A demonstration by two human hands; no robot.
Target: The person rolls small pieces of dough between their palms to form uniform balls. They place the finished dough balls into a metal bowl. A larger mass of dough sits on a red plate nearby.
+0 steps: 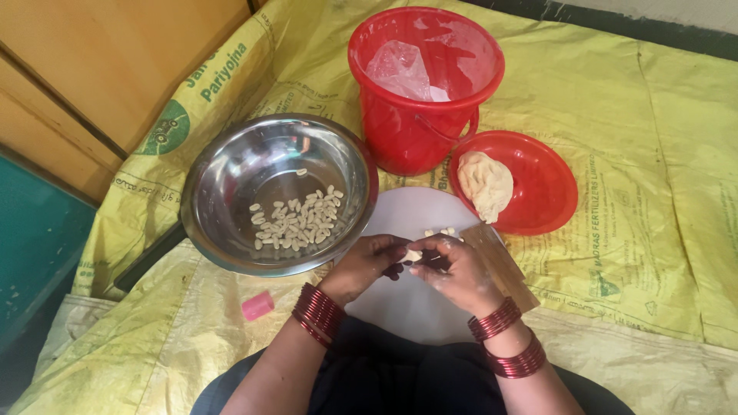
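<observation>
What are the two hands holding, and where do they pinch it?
A small pale lump of dough, pinched at its sides between the fingertips of the left hand and right hand, above the round white board.

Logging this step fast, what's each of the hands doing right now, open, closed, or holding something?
Left hand: fingers curled, pinching the small dough piece.
Right hand: fingers curled, pinching the same dough piece from the other side.

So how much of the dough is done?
Done: a few dozen small shaped pieces lie in the steel bowl, and a few more on the white board. In hand: both hands, left and right, pinch one bit. Left: a dough lump on the red lid.
</observation>
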